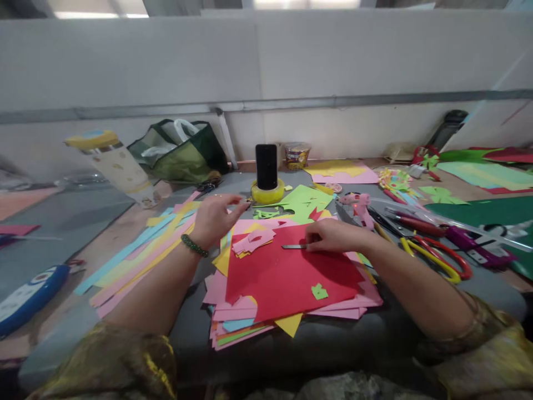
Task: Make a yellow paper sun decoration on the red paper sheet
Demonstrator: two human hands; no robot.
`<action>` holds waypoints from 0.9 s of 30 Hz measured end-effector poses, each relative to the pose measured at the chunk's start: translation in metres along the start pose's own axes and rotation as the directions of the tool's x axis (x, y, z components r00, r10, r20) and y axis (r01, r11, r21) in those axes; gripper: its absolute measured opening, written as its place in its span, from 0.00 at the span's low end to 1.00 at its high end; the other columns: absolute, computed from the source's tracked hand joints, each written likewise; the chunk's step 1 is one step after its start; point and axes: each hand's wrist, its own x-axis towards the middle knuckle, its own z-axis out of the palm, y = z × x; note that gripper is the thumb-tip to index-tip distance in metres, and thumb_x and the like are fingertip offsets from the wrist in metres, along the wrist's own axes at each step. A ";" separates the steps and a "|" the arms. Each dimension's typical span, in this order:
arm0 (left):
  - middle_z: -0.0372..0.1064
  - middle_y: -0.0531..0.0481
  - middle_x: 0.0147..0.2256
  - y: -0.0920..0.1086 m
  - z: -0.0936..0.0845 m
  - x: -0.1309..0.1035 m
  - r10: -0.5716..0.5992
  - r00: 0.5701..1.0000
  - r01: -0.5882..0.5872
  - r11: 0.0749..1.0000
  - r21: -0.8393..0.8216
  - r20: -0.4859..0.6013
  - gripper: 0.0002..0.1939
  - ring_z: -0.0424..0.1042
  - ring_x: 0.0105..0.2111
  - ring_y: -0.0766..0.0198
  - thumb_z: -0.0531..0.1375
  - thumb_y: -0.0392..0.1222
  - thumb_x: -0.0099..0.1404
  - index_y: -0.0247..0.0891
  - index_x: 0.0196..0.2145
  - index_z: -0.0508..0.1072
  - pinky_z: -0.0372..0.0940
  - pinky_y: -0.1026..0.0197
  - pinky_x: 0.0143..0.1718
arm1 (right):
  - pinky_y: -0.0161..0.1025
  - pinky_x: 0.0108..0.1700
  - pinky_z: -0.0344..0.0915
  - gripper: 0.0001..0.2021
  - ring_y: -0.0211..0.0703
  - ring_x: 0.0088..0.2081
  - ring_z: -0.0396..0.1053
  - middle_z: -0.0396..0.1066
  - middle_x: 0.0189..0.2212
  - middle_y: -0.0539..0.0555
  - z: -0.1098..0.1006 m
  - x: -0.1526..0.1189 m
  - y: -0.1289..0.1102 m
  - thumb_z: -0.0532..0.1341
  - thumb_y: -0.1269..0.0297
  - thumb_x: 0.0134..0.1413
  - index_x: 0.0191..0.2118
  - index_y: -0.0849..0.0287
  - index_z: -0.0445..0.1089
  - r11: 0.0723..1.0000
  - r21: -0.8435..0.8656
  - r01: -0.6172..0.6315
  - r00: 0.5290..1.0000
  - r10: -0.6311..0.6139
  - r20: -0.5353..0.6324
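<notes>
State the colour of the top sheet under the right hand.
The top sheet under the right hand is red, seen best in the head view.

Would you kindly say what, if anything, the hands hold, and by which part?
The right hand holds a blade-like strip by its right end; whether the left hand holds anything cannot be told.

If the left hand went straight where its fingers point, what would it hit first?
Probably the yellow tape by the phone, though depth around the left hand is unclear.
</notes>
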 end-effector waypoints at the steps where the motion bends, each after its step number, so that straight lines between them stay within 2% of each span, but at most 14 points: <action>1: 0.80 0.41 0.37 -0.004 0.001 0.001 0.020 0.997 -0.015 0.998 0.068 -0.074 0.22 0.76 0.37 0.49 0.52 0.55 0.65 0.37 0.38 0.78 0.66 0.51 0.42 | 0.34 0.30 0.56 0.08 0.40 0.30 0.67 0.75 0.31 0.55 0.000 0.000 0.000 0.62 0.61 0.57 0.32 0.60 0.72 1.000 -0.001 0.003 1.000 -0.003 0.002; 4: 0.79 0.41 0.33 -0.011 0.002 0.001 0.109 0.974 -0.067 0.975 0.210 -0.197 0.19 0.76 0.36 0.47 0.52 0.53 0.66 0.39 0.35 0.77 0.64 0.47 0.47 | 0.33 0.30 0.57 0.08 0.40 0.31 0.68 0.76 0.31 0.54 0.000 0.002 0.002 0.63 0.61 0.57 0.34 0.60 0.73 0.999 0.042 0.012 1.000 -0.012 0.023; 8: 0.78 0.42 0.31 -0.013 0.001 0.000 0.137 0.961 -0.080 0.969 0.235 -0.240 0.17 0.75 0.36 0.48 0.52 0.51 0.66 0.41 0.35 0.76 0.62 0.46 0.50 | 0.33 0.31 0.58 0.08 0.39 0.30 0.68 0.75 0.31 0.54 0.001 0.004 0.008 0.63 0.61 0.56 0.35 0.61 0.73 0.995 0.099 0.026 0.999 -0.030 0.036; 15: 0.78 0.43 0.37 -0.017 -0.001 0.004 -0.014 0.976 0.054 0.981 0.184 -0.216 0.19 0.74 0.41 0.49 0.53 0.50 0.66 0.36 0.45 0.75 0.60 0.48 0.51 | 0.34 0.30 0.58 0.09 0.39 0.28 0.67 0.73 0.26 0.53 0.002 0.010 0.028 0.65 0.59 0.52 0.32 0.61 0.74 0.987 0.148 0.069 0.997 -0.071 0.007; 16: 0.78 0.43 0.37 -0.018 -0.002 0.005 -0.042 0.975 0.081 0.982 0.172 -0.218 0.19 0.73 0.42 0.49 0.53 0.50 0.66 0.35 0.45 0.75 0.60 0.48 0.50 | 0.35 0.30 0.58 0.10 0.39 0.27 0.67 0.73 0.26 0.52 0.003 0.011 0.031 0.66 0.57 0.51 0.31 0.60 0.74 0.979 0.176 0.098 0.995 -0.097 -0.018; 17: 0.78 0.44 0.38 -0.020 -0.003 0.005 -0.070 0.971 0.108 0.981 0.159 -0.228 0.20 0.73 0.42 0.49 0.53 0.50 0.66 0.35 0.46 0.74 0.61 0.49 0.50 | 0.35 0.29 0.57 0.12 0.39 0.26 0.66 0.72 0.24 0.51 0.003 0.012 0.033 0.66 0.55 0.50 0.29 0.60 0.73 0.969 0.205 0.136 0.986 -0.113 -0.119; 18: 0.78 0.44 0.38 -0.023 -0.005 0.006 -0.097 0.965 0.135 0.980 0.147 -0.242 0.20 0.72 0.42 0.49 0.53 0.51 0.66 0.35 0.46 0.74 0.61 0.49 0.49 | 0.35 0.29 0.57 0.15 0.38 0.26 0.65 0.71 0.23 0.50 0.003 0.012 0.035 0.65 0.52 0.51 0.27 0.59 0.72 0.958 0.226 0.177 0.953 -0.108 -0.284; 19: 0.78 0.45 0.38 -0.026 -0.007 0.007 -0.122 0.958 0.162 0.977 0.138 -0.258 0.20 0.72 0.42 0.50 0.53 0.51 0.66 0.36 0.46 0.73 0.61 0.49 0.49 | 0.36 0.29 0.57 0.18 0.38 0.25 0.64 0.69 0.22 0.50 0.002 0.011 0.036 0.63 0.48 0.53 0.26 0.59 0.71 0.949 0.231 0.213 0.876 -0.082 -0.475; 21: 0.77 0.46 0.38 -0.032 -0.012 0.010 -0.183 0.943 0.221 0.969 0.110 -0.278 0.21 0.72 0.42 0.50 0.53 0.52 0.66 0.35 0.48 0.72 0.61 0.47 0.49 | 0.37 0.30 0.58 0.23 0.37 0.25 0.62 0.64 0.20 0.49 -0.002 0.007 0.038 0.55 0.43 0.60 0.25 0.57 0.67 0.936 0.220 0.275 0.606 0.009 -0.796; 22: 0.77 0.45 0.38 -0.035 -0.016 0.012 -0.224 0.933 0.256 0.963 0.083 -0.283 0.21 0.72 0.41 0.51 0.53 0.52 0.66 0.35 0.48 0.72 0.62 0.47 0.49 | 0.37 0.31 0.58 0.25 0.37 0.25 0.61 0.62 0.20 0.48 -0.004 0.005 0.039 0.51 0.42 0.62 0.25 0.57 0.66 0.929 0.211 0.303 0.463 0.050 -0.885; 23: 0.77 0.45 0.38 -0.037 -0.020 0.013 -0.261 0.924 0.284 0.958 0.046 -0.279 0.22 0.72 0.40 0.51 0.52 0.52 0.67 0.34 0.48 0.72 0.63 0.48 0.48 | 0.37 0.30 0.59 0.26 0.37 0.24 0.61 0.61 0.20 0.48 -0.006 0.002 0.040 0.49 0.41 0.64 0.25 0.56 0.65 0.921 0.201 0.333 0.355 0.075 -0.932; 25: 0.76 0.43 0.39 -0.033 -0.029 0.014 -0.277 0.932 0.274 0.961 -0.044 -0.232 0.25 0.73 0.40 0.53 0.50 0.56 0.67 0.32 0.48 0.72 0.65 0.50 0.48 | 0.37 0.29 0.59 0.26 0.36 0.22 0.61 0.59 0.18 0.47 -0.009 -0.002 0.043 0.48 0.42 0.65 0.26 0.55 0.65 0.907 0.177 0.383 0.224 0.095 -0.970; 26: 0.76 0.43 0.40 -0.026 -0.033 0.012 -0.233 0.954 0.220 0.972 -0.084 -0.190 0.28 0.73 0.41 0.54 0.50 0.59 0.67 0.32 0.48 0.72 0.65 0.51 0.48 | 0.36 0.29 0.60 0.26 0.36 0.22 0.61 0.60 0.18 0.46 -0.010 -0.002 0.046 0.48 0.42 0.65 0.26 0.55 0.65 0.906 0.171 0.388 0.206 0.096 -0.974; 27: 0.76 0.42 0.42 -0.016 -0.036 0.007 -0.144 0.981 0.130 0.985 -0.117 -0.126 0.31 0.73 0.42 0.53 0.50 0.62 0.65 0.32 0.49 0.72 0.65 0.51 0.49 | 0.37 0.29 0.60 0.26 0.36 0.22 0.62 0.61 0.18 0.47 -0.010 -0.001 0.048 0.48 0.43 0.66 0.26 0.56 0.66 0.915 0.170 0.366 0.241 0.084 -0.967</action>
